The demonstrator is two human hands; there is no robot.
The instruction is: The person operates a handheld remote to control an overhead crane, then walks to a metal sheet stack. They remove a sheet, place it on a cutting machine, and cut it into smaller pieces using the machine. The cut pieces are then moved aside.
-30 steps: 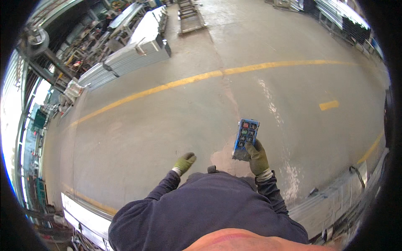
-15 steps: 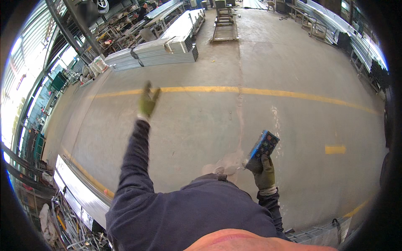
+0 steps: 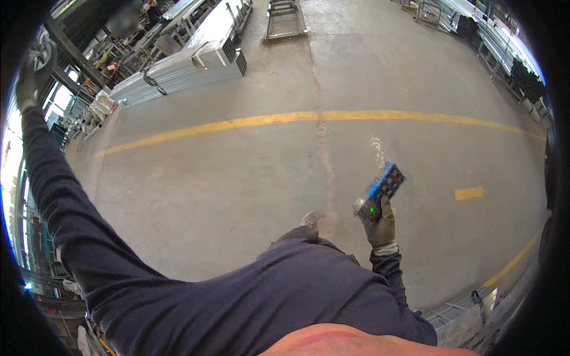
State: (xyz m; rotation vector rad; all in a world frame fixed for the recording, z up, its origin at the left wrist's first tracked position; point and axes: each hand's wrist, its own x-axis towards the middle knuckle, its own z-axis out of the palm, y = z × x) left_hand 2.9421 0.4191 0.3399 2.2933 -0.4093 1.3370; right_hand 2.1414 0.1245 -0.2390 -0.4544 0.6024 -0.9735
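Note:
My right hand (image 3: 380,224), in a green work glove, grips a blue and black push-button remote control (image 3: 383,188) with a small green light at its lower end, held out over the concrete floor. My left arm in a dark sleeve stretches far up and out to the upper left. Its gloved left hand (image 3: 27,83) sits at the picture's rim, blurred, so what it touches is unclear. One of my shoes (image 3: 309,220) shows below on the floor.
A yellow line (image 3: 297,117) crosses the concrete floor, with a short yellow mark (image 3: 469,193) at right. Bundles of long grey metal profiles (image 3: 178,68) lie at the upper left. More metal stock (image 3: 469,311) lies at lower right, racks along the right edge.
My left arm has swung from low by my body up and out to the far upper left. The right hand has tilted the remote control while the view turned.

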